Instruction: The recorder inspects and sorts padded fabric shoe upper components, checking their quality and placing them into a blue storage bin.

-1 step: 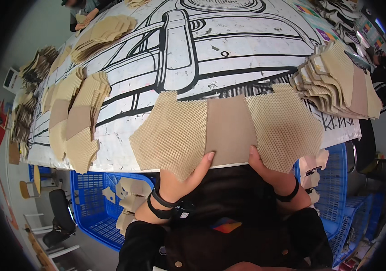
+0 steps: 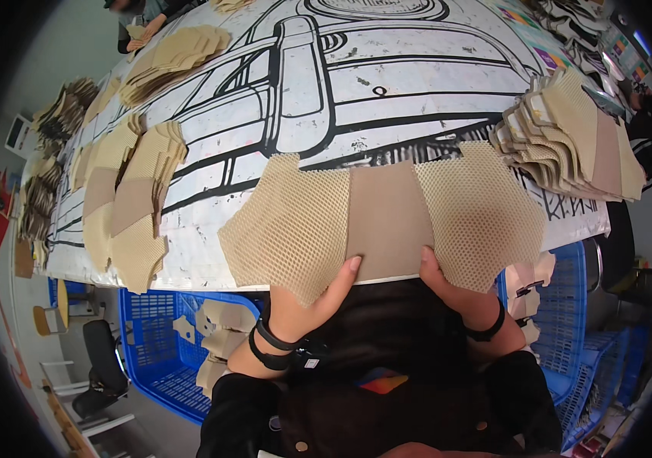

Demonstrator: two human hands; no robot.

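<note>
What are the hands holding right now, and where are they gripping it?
Both the left hand and the right hand grip the near edge of a flat tan piece with two mesh wings, by its smooth middle panel.

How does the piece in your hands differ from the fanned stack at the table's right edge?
The held piece is a single flat sheet, gripped at its near edge by the left hand and right hand; the right stack is many pieces fanned and overlapping, untouched. The held piece shows both mesh wings beside its smooth centre; the stack's pieces mostly hide each other. Both are tan mesh with a smooth brown panel.
</note>
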